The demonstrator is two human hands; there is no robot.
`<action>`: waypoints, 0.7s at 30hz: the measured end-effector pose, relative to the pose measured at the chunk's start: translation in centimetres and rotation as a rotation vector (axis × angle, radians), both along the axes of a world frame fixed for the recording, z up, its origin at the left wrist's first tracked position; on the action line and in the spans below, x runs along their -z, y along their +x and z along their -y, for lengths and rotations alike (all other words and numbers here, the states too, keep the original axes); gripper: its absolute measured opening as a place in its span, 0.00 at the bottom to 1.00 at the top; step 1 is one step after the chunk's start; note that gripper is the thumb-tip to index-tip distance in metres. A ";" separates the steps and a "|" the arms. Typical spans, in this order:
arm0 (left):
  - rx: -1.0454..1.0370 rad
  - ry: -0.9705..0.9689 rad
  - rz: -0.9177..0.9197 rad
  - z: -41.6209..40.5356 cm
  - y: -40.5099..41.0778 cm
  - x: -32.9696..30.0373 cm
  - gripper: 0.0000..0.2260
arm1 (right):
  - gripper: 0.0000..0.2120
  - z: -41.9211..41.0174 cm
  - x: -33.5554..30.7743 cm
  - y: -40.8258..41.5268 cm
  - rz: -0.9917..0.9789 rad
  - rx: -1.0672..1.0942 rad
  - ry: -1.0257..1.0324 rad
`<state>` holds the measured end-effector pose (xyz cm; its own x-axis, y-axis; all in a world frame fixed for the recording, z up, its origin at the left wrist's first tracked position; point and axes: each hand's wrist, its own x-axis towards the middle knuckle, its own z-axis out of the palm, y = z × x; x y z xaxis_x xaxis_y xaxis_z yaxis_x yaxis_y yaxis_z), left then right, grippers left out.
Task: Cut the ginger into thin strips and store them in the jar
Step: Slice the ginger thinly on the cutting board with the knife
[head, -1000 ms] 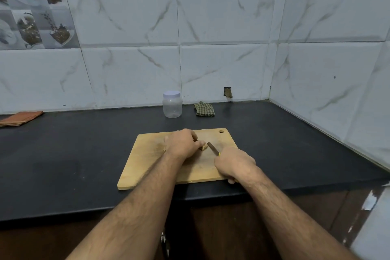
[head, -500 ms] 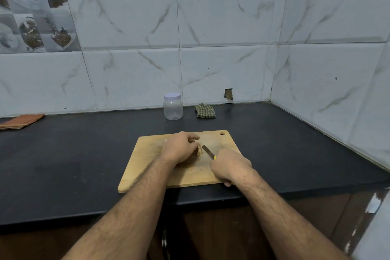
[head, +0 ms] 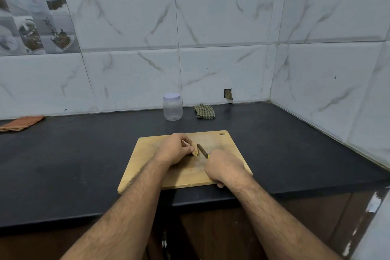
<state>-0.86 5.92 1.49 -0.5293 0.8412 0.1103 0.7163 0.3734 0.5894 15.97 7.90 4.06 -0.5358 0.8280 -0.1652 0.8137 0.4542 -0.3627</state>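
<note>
A wooden cutting board (head: 230, 150) lies on the black counter in front of me. My left hand (head: 174, 150) pinches a small pale piece of ginger (head: 195, 151) against the board. My right hand (head: 224, 168) is closed around a knife (head: 202, 150) with a yellow-edged handle; its dark blade points up and left, just to the right of the ginger. A clear plastic jar (head: 172, 107) with a pale lid on stands at the back of the counter, near the wall.
A folded checked cloth (head: 204, 111) lies right of the jar. An orange cloth (head: 21, 123) sits at the far left of the black counter (head: 73, 154). Tiled walls close off the back and right side.
My left hand has turned the ginger on the board and now grips it with the fingertips. The knife blade has shifted slightly, staying beside the ginger.
</note>
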 end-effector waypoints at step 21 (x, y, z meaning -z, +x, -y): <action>-0.020 -0.105 -0.045 0.3 1.2 -0.5 0.22 | 0.15 -0.1 0.3 -1.4 -0.010 -0.038 0.214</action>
<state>0.31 5.61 2.01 -0.5424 0.8388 0.0463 0.7332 0.4458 0.5135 14.53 8.00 3.72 -0.5682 0.8227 0.0179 0.7913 0.5522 -0.2625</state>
